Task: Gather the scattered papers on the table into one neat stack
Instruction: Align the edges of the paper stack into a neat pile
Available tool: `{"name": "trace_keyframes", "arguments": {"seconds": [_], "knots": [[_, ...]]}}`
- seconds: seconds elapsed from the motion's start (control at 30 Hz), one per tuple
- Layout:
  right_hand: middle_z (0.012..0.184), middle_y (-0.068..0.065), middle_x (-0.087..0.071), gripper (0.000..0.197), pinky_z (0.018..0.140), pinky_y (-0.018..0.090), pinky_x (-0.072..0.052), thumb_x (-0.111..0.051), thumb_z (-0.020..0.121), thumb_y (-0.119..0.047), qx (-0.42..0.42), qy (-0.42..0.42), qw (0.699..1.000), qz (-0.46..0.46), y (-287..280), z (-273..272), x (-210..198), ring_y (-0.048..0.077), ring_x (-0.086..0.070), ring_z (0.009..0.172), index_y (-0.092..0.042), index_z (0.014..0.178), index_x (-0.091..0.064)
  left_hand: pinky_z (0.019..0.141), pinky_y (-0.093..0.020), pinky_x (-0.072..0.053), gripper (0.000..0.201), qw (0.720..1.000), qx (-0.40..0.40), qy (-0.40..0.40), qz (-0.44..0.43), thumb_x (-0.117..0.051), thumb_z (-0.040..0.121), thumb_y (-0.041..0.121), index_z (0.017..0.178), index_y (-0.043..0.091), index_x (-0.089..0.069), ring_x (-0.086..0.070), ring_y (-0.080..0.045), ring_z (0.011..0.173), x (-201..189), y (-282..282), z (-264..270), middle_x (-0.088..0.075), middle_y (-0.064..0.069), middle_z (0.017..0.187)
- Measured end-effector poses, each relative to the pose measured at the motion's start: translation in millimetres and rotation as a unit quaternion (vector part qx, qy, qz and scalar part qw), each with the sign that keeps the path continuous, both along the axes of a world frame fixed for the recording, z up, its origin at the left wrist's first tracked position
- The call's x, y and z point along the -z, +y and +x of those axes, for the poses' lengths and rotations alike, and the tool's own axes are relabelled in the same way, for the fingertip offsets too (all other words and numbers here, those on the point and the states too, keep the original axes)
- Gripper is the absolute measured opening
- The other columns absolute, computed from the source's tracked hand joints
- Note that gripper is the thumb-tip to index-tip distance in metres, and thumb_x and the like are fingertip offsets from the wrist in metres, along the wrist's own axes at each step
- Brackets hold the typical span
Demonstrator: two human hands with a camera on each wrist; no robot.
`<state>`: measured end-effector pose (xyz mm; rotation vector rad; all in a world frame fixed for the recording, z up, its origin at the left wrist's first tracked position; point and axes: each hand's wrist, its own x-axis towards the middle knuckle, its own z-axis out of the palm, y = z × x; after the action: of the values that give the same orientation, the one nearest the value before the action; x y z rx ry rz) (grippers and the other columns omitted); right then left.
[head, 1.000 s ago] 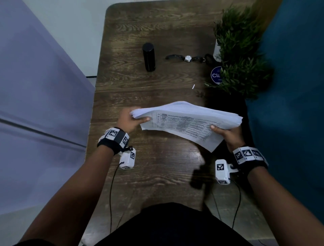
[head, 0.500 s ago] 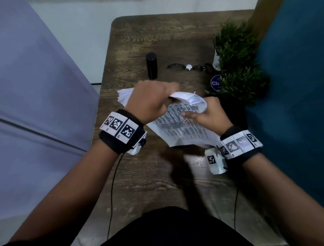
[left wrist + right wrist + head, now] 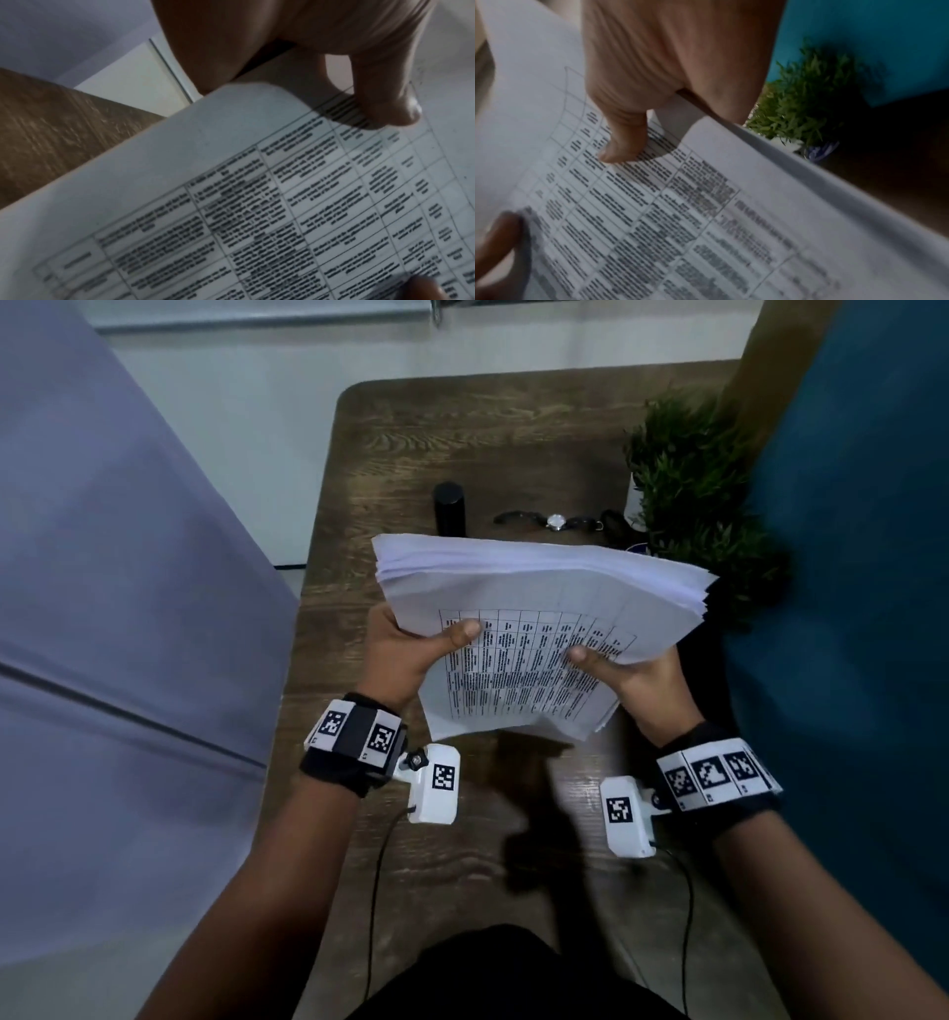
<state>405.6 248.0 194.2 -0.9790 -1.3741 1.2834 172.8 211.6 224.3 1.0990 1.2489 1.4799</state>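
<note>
Both hands grip the paper stack [image 3: 539,618] in the air above the counter's [image 3: 462,439] middle: left hand [image 3: 411,654] and right hand [image 3: 637,680] each with thumb on the printed top sheet. Edges look fanned; best loosen slightly, tap them square on the counter, then lay flat.

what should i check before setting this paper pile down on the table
1. Left hand grips the stack of papers, thumb on top: ok.
2. Right hand grips the near right edge, thumb on top: ok.
3. Edges squared: not ok, sheets fan out at the far side and the lower corner.
4. Stack lifted off the table: ok.
5. Landing spot: bare wood below; black cylinder, watch and plant sit farther back: ok.
6. Loose papers left under the stack: cannot tell.
</note>
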Motion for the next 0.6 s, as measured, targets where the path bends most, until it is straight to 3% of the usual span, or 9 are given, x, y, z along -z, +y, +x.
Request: {"name": "trace_keyframes", "arguments": {"seconds": [0.07, 0.13, 0.23, 0.3, 0.37, 0.43, 0.47, 0.53, 0.6], "knots": [[0.108, -0.02, -0.072, 0.053, 0.089, 0.02, -0.052, -0.074, 0.077, 0.007, -0.01, 0.005, 1.0, -0.008, 1, 4, 4, 0.003, -0.065, 0.109, -0.031, 0.11, -0.057, 0.077, -0.028, -0.056, 0.027, 1.0, -0.014, -0.01, 0.01, -0.083, 0.061, 0.013, 0.085, 0.025, -0.075, -0.072, -0.011, 0.085, -2, 1, 4, -0.076, 0.008, 0.087], [0.105, -0.019, -0.073, 0.05, 0.088, 0.021, -0.053, -0.075, 0.075, 0.008, -0.007, -0.004, 1.0, -0.031, 0, 5, 16, 0.002, -0.066, 0.106, -0.029, 0.106, -0.061, 0.071, -0.016, -0.054, 0.029, 0.999, -0.035, 0.013, -0.037, -0.08, 0.067, 0.002, 0.087, 0.021, -0.071, -0.071, -0.001, 0.08, 10, -3, 7, -0.075, 0.015, 0.08], [0.096, -0.018, -0.075, 0.04, 0.087, 0.03, -0.052, -0.079, 0.072, 0.003, 0.002, -0.04, 0.996, -0.078, -5, 7, 37, 0.001, -0.069, 0.097, -0.026, 0.096, -0.067, 0.063, -0.006, -0.05, 0.035, 0.991, -0.043, 0.019, -0.129, -0.08, 0.071, 0.006, 0.104, 0.007, -0.07, -0.068, 0.009, 0.076, 30, -15, 16, -0.073, 0.015, 0.082], [0.095, -0.018, -0.075, 0.038, 0.089, 0.033, -0.052, -0.081, 0.072, 0.0, -0.002, -0.058, 0.994, -0.092, -6, 8, 43, 0.001, -0.069, 0.097, -0.026, 0.096, -0.068, 0.064, -0.007, -0.05, 0.039, 0.986, -0.052, 0.015, -0.157, -0.082, 0.069, 0.01, 0.106, 0.007, -0.069, -0.069, 0.007, 0.079, 41, -16, 14, -0.073, 0.014, 0.085], [0.097, -0.017, -0.075, 0.039, 0.09, 0.031, -0.053, -0.082, 0.073, -0.003, 0.012, -0.073, 0.995, -0.073, -7, 6, 40, 0.003, -0.069, 0.1, -0.031, 0.097, -0.069, 0.073, -0.014, -0.053, 0.049, 0.982, -0.072, 0.012, -0.176, -0.087, 0.064, 0.023, 0.107, 0.014, -0.066, -0.07, -0.001, 0.091, 44, -16, 13, -0.074, 0.012, 0.094], [0.095, -0.022, -0.073, 0.039, 0.088, 0.026, -0.053, -0.082, 0.074, -0.005, 0.04, -0.082, 0.995, -0.034, -8, 2, 31, -0.001, -0.068, 0.098, -0.037, 0.093, -0.069, 0.082, -0.023, -0.049, 0.065, 0.977, -0.095, 0.011, -0.19, -0.088, 0.06, 0.038, 0.11, 0.015, -0.054, -0.065, -0.008, 0.098, 38, -14, 18, -0.065, 0.008, 0.11], [0.094, -0.023, -0.073, 0.04, 0.087, 0.025, -0.054, -0.081, 0.075, -0.005, 0.053, -0.078, 0.995, -0.017, -8, 0, 25, -0.001, -0.068, 0.097, -0.038, 0.093, -0.069, 0.081, -0.022, -0.046, 0.061, 0.975, -0.111, 0.009, -0.192, -0.086, 0.064, 0.037, 0.106, 0.017, -0.047, -0.06, -0.004, 0.093, 32, -14, 21, -0.058, 0.009, 0.109], [0.097, -0.022, -0.073, 0.044, 0.088, 0.023, -0.054, -0.08, 0.076, -0.002, 0.067, -0.051, 0.996, 0.011, -8, -3, 16, 0.0, -0.068, 0.099, -0.039, 0.097, -0.069, 0.068, -0.01, -0.044, 0.042, 0.978, -0.119, -0.012, -0.169, -0.081, 0.073, 0.027, 0.089, 0.02, -0.043, -0.053, 0.009, 0.074, 19, -12, 27, -0.056, 0.017, 0.091], [0.099, -0.017, -0.073, 0.046, 0.089, 0.023, -0.054, -0.078, 0.076, 0.003, 0.077, -0.021, 0.997, 0.01, -9, -3, 12, 0.001, -0.068, 0.101, -0.036, 0.099, -0.068, 0.052, 0.002, -0.04, 0.036, 0.986, -0.098, -0.008, -0.131, -0.077, 0.078, 0.013, 0.073, 0.026, -0.043, -0.058, 0.015, 0.058, -5, -16, 38, -0.062, 0.026, 0.058]]}}
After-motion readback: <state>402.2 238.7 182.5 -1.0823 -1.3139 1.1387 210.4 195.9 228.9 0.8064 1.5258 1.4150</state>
